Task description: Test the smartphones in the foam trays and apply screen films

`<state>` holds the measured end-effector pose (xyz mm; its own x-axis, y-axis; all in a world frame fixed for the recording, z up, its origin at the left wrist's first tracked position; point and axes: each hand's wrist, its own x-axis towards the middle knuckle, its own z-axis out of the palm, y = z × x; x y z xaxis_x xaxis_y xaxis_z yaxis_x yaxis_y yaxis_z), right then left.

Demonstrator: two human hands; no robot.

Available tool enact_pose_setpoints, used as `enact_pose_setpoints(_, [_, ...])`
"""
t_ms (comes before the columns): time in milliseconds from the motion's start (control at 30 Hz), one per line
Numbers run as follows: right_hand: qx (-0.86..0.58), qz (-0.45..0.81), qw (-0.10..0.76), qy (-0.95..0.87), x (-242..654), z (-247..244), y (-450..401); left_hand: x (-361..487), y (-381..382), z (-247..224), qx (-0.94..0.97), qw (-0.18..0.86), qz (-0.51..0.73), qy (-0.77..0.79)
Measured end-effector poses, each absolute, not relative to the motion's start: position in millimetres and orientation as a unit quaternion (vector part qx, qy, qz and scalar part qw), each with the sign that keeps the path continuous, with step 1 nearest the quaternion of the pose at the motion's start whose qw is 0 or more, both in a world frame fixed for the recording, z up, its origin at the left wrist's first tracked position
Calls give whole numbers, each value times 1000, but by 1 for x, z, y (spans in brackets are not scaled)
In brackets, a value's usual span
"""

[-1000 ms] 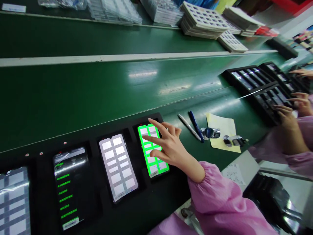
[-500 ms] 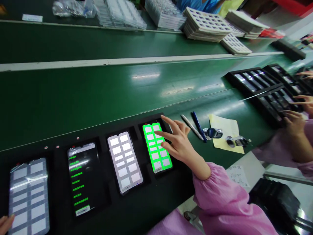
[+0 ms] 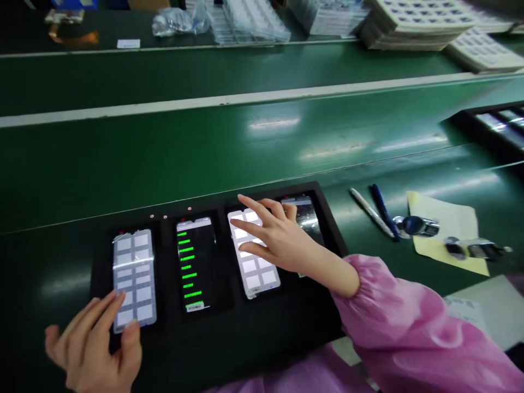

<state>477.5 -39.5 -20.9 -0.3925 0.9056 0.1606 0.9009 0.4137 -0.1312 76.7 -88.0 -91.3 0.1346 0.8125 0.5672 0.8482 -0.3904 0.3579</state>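
A black tray [image 3: 262,322] holds several smartphones in a row. My left hand [image 3: 96,341] is at the leftmost phone [image 3: 137,273], which shows a grid of pale blocks; its fingertips meet the lower left of the screen, and nothing is gripped. My right hand [image 3: 278,234], fingers spread, is over the third phone [image 3: 258,267], whose bright screen shows white blocks. Whether a fingertip presses that screen I cannot tell. Between the hands lies a phone [image 3: 200,267] with green text lines on black. The rightmost phone [image 3: 309,215] is dark and partly behind my right hand.
Right of the tray lie a white pen [image 3: 370,212], a blue pen [image 3: 385,210] and two small metal-and-glass pieces, one a loupe-like item [image 3: 417,225], on yellow paper [image 3: 442,213]. Stacked trays [image 3: 413,27] and clear plastic trays [image 3: 254,22] stand on the back shelf. Another phone tray [image 3: 470,123] is far right.
My right hand has moved left from the rightmost phone to the third one. The rightmost screen went from green-bordered blocks to dark. My left hand has come further into view, and the view has swung left.
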Motion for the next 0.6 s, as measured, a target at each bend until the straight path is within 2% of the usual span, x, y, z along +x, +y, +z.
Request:
enact_pose_setpoints(100, [-555,9,89,-827,467,-30,-23,81,-87,-89,-775,95,-358,-513])
enact_pose_setpoints(333, [-601,6,117,-790,502,-28,-32,85,-88,-86,-776,92,-366,-505])
enact_pose_setpoints(600, [-616,0,126,-778,513,-27,-37,85,-93,-74,-781,67,-314,-536])
